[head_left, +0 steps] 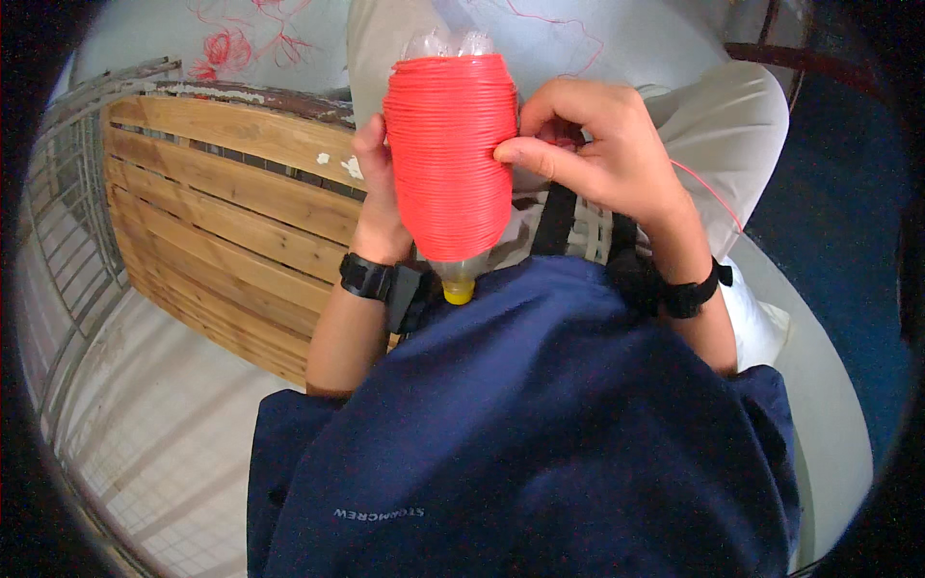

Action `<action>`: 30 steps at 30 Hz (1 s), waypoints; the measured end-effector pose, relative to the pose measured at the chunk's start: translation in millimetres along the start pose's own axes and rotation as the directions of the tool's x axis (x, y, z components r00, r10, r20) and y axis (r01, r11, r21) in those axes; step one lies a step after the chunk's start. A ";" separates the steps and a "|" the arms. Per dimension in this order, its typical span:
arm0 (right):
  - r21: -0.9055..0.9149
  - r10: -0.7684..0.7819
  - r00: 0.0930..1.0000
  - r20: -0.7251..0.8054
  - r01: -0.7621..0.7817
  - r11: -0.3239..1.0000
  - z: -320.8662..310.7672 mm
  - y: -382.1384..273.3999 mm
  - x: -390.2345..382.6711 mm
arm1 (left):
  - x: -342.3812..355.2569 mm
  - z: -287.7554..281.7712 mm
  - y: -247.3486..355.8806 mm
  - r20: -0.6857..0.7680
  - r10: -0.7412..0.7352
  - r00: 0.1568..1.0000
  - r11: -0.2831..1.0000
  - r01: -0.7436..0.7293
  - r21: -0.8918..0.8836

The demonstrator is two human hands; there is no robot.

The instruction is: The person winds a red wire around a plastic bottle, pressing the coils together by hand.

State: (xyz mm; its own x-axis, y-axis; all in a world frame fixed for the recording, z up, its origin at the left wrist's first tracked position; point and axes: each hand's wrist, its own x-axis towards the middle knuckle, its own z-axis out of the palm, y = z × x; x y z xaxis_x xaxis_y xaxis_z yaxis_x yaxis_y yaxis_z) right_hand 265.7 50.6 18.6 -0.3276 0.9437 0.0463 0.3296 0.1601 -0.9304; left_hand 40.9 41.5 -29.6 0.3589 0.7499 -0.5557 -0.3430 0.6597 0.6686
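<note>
An upside-down clear plastic bottle [459,272] with a yellow cap [458,292] is wound in tight rows of red cord [448,154], leaving both ends bare. My left hand [376,183] grips it from the left, fingers mostly hidden behind the coil. On the coil's right side rests the thumb of my right hand [602,154], its other fingers curled inward around the cord. A loose red strand [708,183] trails from that hand down to the right. Both wrists wear black straps, and the bottle is over my lap in front of my navy top [520,414].
A wooden slatted bench [231,212] stands at left beside metal railings [72,250]. Tangled red cord [226,53] lies on a pale surface at top left. My crossed legs in light trousers [732,125] are on a pale seat [838,405], with a white cushion [766,328] at right.
</note>
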 end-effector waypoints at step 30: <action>-0.116 0.118 0.984 0.134 -0.103 0.988 -11.2 9.6 -10.2 | -1.5 17.0 3.8 0.248 0.008 0.969 0.987 0.033 -0.160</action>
State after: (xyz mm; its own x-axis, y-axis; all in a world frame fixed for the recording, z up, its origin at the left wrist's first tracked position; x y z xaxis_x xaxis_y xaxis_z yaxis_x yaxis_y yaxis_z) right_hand 282.1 45.8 13.3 -0.4024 0.9084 -0.1134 0.4617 0.0944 -0.8820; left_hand 53.7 42.0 -17.9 0.5603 0.7195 -0.4103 -0.4655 0.6833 0.5625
